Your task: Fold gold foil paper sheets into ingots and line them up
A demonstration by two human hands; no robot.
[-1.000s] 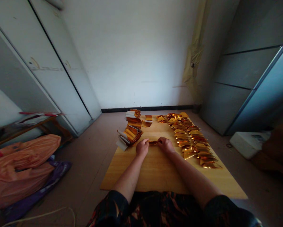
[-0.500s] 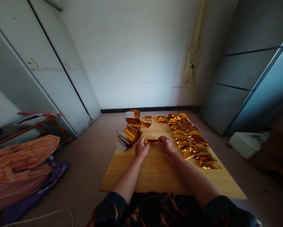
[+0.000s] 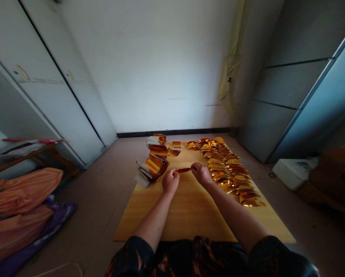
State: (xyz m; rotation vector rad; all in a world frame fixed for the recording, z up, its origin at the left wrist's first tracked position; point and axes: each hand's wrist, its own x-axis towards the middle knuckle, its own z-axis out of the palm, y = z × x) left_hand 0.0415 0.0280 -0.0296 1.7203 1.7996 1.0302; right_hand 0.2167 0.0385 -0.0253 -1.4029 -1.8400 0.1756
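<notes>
A narrow piece of folded gold foil paper [image 3: 184,170] stretches between my two hands, just above the wooden board [image 3: 186,207]. My left hand [image 3: 170,181] pinches its left end, and my right hand [image 3: 201,172] grips the right end with curled fingers. Left of my hands lies a fanned stack of gold foil sheets [image 3: 156,165] with pale backs. Rows of folded gold foil pieces [image 3: 228,165] cover the board's right side. Loose foil sheets [image 3: 175,150] rest at the far edge, and a second stack of sheets [image 3: 157,143] sits behind the first.
Grey cabinets [image 3: 54,84] stand at the left, and a tall grey-blue cabinet [image 3: 287,84] at the right. An orange bag [image 3: 22,192] lies on the left. A white box [image 3: 290,173] sits on the floor to the right. The wall [image 3: 160,69] rises behind the board.
The camera view has shifted slightly, so the scene sits a little further left. The foil piece, still held at both ends, is now tilted with its right end higher.
</notes>
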